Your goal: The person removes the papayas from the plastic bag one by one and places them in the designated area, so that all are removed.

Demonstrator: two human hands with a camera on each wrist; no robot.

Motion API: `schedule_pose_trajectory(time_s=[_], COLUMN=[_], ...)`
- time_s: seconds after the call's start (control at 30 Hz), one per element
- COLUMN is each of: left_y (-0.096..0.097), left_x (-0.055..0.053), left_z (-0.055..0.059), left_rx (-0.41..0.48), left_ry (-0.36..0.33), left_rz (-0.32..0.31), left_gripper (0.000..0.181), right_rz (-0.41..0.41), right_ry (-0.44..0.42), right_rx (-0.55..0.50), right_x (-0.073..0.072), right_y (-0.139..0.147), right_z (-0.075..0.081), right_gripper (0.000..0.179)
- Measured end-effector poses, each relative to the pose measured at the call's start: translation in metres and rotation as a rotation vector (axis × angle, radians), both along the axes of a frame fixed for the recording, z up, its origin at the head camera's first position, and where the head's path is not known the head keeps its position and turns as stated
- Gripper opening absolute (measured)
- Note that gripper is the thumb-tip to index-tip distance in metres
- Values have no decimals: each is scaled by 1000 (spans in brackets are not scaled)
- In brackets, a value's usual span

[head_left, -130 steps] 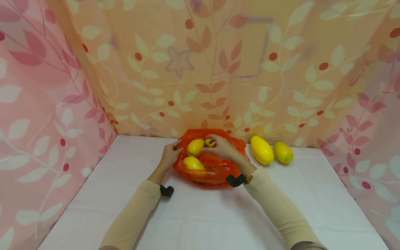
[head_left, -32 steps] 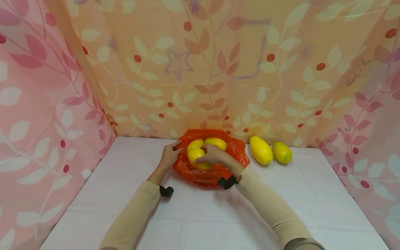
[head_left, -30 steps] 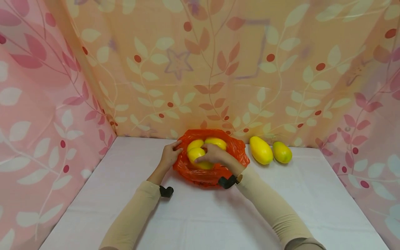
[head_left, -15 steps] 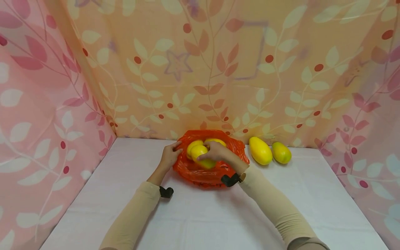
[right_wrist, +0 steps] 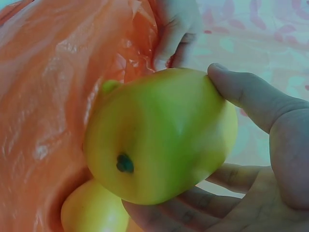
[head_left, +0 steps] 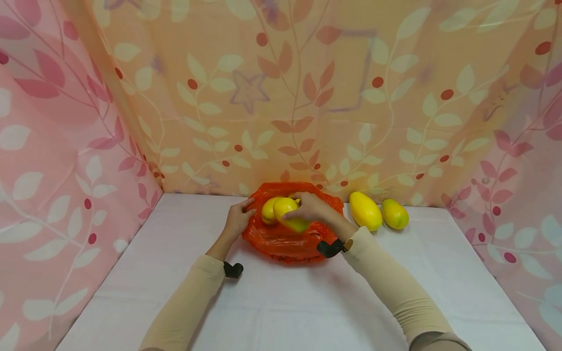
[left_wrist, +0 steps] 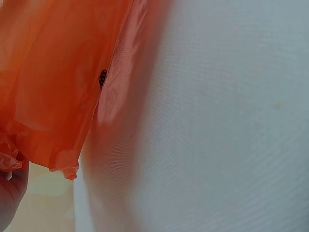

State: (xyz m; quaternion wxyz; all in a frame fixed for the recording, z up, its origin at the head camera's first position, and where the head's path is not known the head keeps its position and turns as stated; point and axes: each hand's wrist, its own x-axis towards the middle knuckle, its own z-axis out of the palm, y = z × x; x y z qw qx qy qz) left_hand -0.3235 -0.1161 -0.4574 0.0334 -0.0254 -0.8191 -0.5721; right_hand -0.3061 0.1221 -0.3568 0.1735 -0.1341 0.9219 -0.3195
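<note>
A red plastic bag (head_left: 285, 246) lies with its mouth spread wide near the back of the table. My left hand (head_left: 237, 219) pinches its left rim between thumb and fingers, which also shows at the edge of the left wrist view. Over the opening, my right hand (head_left: 311, 207) grips a yellow mango (right_wrist: 159, 140) with a greenish stem end and a dark stem nub. The thumb lies on one side of the fruit and the fingers curl round the other. Another mango (head_left: 269, 212) rests in the bag to its left; behind the right hand, more yellow fruit is mostly hidden.
Two more mangoes stand right of the bag: a larger yellow one (head_left: 366, 211) and a smaller, greener one (head_left: 395, 214). Floral cloth walls (head_left: 197, 112) rise behind and at both sides of the white-covered table (head_left: 281, 312).
My right hand has raised the front mango and carried it right and back within the bag's mouth, tilting it. My left hand has kept its place on the rim.
</note>
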Motion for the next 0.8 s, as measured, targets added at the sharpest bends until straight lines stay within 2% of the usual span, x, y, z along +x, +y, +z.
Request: schedule_pose_trajectory(time_s=[0.3,0.57,0.8], left_y=[0,-1,-3], left_x=[-1,-1,0], left_z=[-1,1,2], left_rx=[0,5,22], left_ry=[-1,6,-10], left_rz=[6,5,9], left_gripper=[44,44,44], right_rz=[-4,27,48], right_ry=[2,112,145], right_rx=[10,38,25], right_x=[-2,-2,-3], right_y=[6,13,16], right_z=[10,22,36], right_gripper=[70,75,75])
